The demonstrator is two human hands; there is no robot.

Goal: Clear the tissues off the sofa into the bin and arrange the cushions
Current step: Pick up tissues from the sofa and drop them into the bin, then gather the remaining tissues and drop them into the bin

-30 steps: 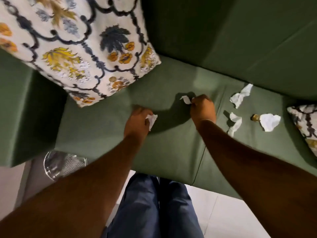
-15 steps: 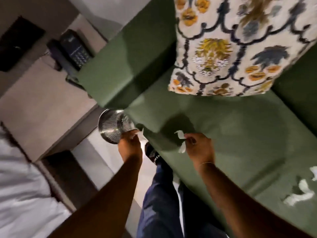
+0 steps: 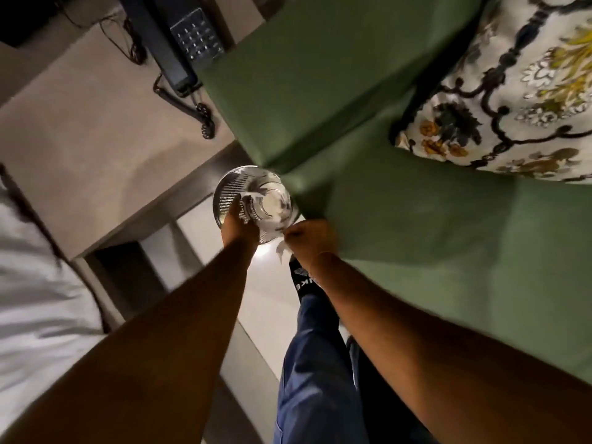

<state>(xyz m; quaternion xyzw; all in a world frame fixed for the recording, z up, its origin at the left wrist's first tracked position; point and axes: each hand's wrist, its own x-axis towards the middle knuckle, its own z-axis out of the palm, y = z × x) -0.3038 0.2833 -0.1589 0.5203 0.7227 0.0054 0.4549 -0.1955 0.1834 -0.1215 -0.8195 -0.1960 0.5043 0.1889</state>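
Left hand (image 3: 238,230) covered part of the bin (image 3: 256,187) rim; its fingers blurred, grip unclear. Right hand (image 3: 312,240) was fisted, hiding most of a tissue (image 3: 282,249); only a blurred white scrap showed below it. Cushion (image 3: 512,100) cut off by right edge. Phone (image 3: 179,43) cropped at top.

The bin (image 3: 253,200) stands on the floor (image 3: 272,283) beside the sofa (image 3: 448,238) corner; the cushion (image 3: 512,100) lies on the sofa, the phone (image 3: 179,46) on the tabletop (image 3: 96,129).
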